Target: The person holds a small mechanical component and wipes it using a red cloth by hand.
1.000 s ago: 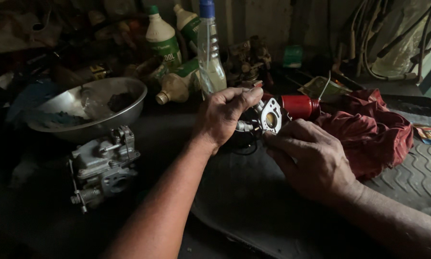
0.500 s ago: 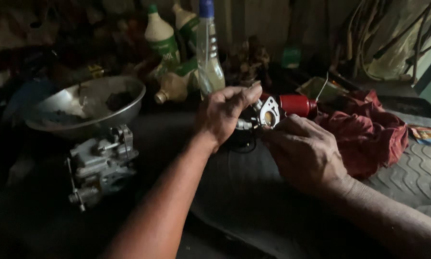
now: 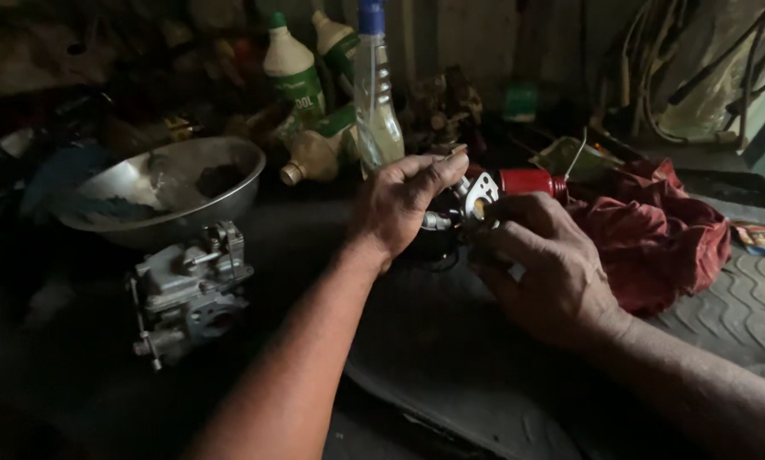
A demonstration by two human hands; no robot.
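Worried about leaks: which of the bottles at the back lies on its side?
The brownish bottle beside the metal bowl, neck pointing left; the green-capped and clear spray bottles stand upright.

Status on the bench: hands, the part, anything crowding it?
Left hand and right hand both grip small metal part. Part held above black mat. Red rag close right; carburetor apart, left.

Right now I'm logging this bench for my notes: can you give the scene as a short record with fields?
left hand: holds small metal part
right hand: also on part
left of hands: carburetor, steel bowl
behind: spray bottle, green-capped bottles
right: red rag, red can
surface: ribbed mat
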